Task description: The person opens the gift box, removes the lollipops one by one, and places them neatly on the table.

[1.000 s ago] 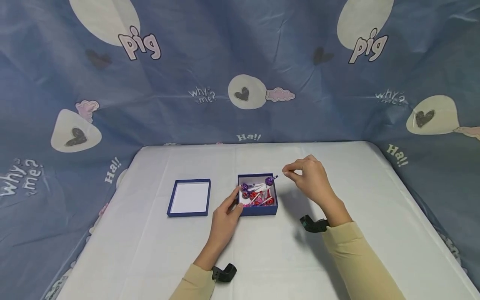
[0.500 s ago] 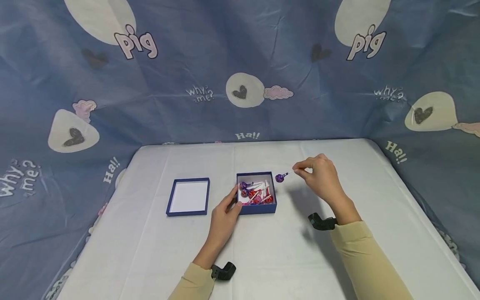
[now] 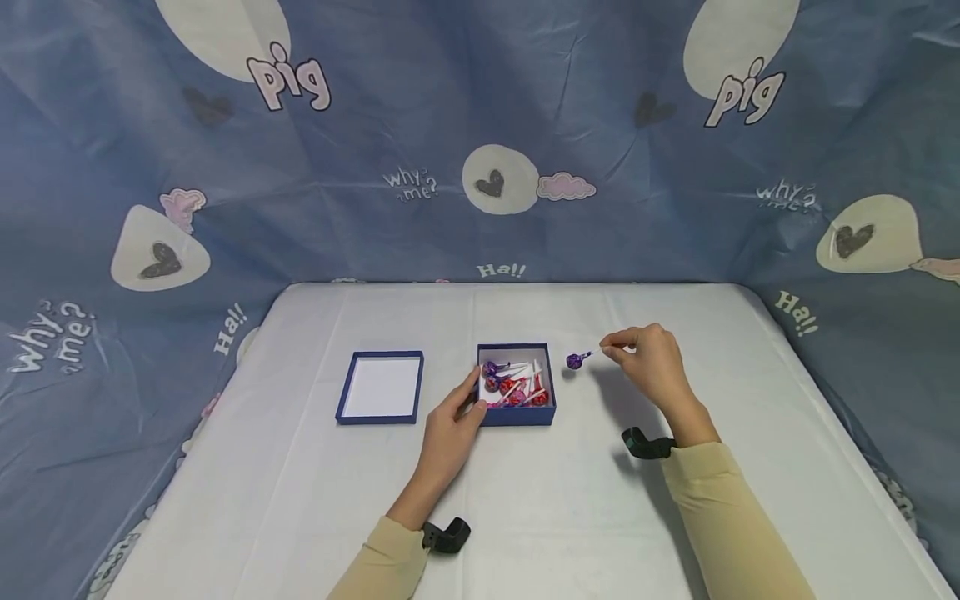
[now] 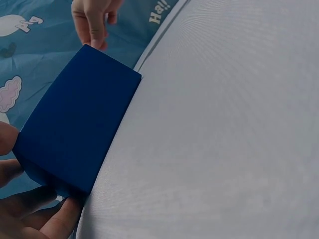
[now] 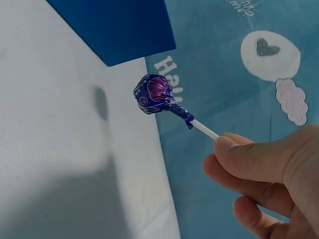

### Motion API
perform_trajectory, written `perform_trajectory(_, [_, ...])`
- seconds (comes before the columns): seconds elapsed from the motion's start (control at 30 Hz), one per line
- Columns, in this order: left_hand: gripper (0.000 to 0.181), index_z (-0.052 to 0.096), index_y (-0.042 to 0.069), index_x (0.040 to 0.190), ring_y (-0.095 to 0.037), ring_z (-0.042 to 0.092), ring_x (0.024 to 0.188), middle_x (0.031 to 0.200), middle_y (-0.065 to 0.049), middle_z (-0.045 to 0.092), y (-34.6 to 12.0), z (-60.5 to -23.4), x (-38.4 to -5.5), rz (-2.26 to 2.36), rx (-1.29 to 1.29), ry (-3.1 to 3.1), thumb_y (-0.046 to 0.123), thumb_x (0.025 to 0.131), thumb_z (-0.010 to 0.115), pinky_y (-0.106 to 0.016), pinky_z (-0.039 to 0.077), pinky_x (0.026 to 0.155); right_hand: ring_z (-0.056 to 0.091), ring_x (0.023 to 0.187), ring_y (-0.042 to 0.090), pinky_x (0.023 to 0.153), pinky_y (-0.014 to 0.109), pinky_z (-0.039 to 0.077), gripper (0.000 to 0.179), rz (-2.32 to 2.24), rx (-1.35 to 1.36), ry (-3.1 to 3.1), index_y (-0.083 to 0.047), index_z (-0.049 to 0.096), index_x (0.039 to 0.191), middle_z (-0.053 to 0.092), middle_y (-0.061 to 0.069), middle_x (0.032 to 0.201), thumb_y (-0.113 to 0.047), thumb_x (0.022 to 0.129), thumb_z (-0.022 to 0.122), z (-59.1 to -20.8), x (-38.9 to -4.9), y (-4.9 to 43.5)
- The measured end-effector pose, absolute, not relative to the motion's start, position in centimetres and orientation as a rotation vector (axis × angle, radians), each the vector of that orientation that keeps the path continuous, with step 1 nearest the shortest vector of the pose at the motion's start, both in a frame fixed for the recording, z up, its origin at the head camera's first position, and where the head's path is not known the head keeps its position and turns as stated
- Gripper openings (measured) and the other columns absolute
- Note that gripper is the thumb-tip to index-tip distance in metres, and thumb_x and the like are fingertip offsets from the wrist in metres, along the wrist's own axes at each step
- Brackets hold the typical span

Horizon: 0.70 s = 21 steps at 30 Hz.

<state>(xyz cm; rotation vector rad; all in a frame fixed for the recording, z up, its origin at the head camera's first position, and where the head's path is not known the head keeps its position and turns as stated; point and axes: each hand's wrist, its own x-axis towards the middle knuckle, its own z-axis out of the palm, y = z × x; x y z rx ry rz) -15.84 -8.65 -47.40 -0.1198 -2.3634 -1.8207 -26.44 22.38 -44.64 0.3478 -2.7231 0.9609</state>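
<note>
In the head view my right hand (image 3: 648,362) pinches the white stick of a lollipop (image 3: 575,361) between thumb and fingertips. Its round head wears a purple wrapper, seen closely as the lollipop (image 5: 154,94) in the right wrist view. The lollipop is in the air just right of a blue box (image 3: 517,419), its shadow beneath it. My left hand (image 3: 448,433) grips that box at its left side and front corner. Several lollipops (image 3: 516,390) with red and purple wrappers lie inside the open box. The left wrist view shows the plain blue box (image 4: 82,119) wall.
A blue-rimmed lid (image 3: 380,387) with a white inside lies left of the box, inside up. White cloth (image 3: 540,508) covers the table. A blue printed curtain (image 3: 360,233) hangs behind and at both sides.
The right hand has carried the purple lollipop rightward from over the box's right edge, then slightly lower beside the box. The left hand has stayed on the box.
</note>
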Motion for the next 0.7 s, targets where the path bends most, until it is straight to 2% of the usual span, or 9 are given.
perform_trajectory(0.4, [0.05,0.05,0.009,0.148,-0.03,0.048,0.136,0.151,-0.012,0.048,-8.7,-47.5,-15.8,-1.803,-0.142,-2.369,0.004,0.1,0.06,-0.034,0.043,0.107,0.068,0.099,0.035,0.084,0.052,0.053,0.007,0.982,0.286,-2.776,-0.012,0.083,0.094,0.077,0.006,0.097,-0.013,0.09,0.077,-46.4,-26.9,23.2])
perform_trajectory(0.57, [0.05,0.049,0.009,0.149,-0.03,0.046,0.137,0.152,-0.013,0.046,-8.7,-48.1,-16.1,-1.802,-0.145,-2.38,0.005,0.1,0.06,-0.033,0.043,0.108,0.067,0.093,0.03,0.077,0.045,0.053,0.007,0.985,0.268,-2.817,-0.013,0.083,0.095,0.077,0.006,0.097,-0.014,0.09,0.077,-47.1,-27.2,23.5])
perform_trajectory(0.7, [0.051,0.049,0.014,0.149,-0.028,0.047,0.137,0.152,-0.008,0.047,-8.9,-50.1,-17.0,-1.797,-0.127,-2.373,0.007,0.1,0.061,-0.032,0.043,0.108,0.066,0.088,0.026,0.072,0.039,0.051,0.007,0.99,0.263,-2.844,-0.014,0.082,0.095,0.077,0.005,0.098,-0.014,0.09,0.077,-47.6,-27.4,24.0])
